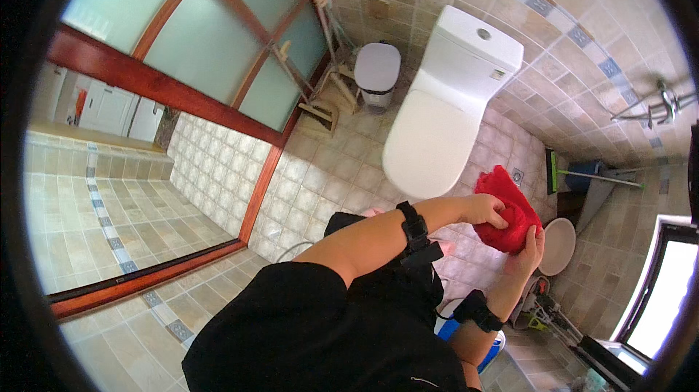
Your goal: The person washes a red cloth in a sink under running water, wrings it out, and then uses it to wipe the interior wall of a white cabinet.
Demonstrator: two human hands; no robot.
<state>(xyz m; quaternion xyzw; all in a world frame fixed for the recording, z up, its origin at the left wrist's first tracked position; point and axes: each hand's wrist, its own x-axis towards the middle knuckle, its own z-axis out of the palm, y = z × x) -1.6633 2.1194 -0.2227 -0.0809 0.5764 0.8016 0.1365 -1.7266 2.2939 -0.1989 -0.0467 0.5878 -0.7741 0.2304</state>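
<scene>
Both hands hold a bright red cloth over the tiled floor, to the right of the white toilet, whose lid is down. My left hand pinches the cloth near its middle, thumb on top. At the cloth's lower right edge, my right hand grips it between thumb and fingers. The lower end of the cloth is bunched, and its upper end spreads out loosely. Each forearm has a black strap around it.
A lidded bin and mops stand beside the toilet. Along the right wall are a blue bucket, a green-edged broom and a pale basin. A blue-and-white container is close by my body. A wood-framed glass door is at the left.
</scene>
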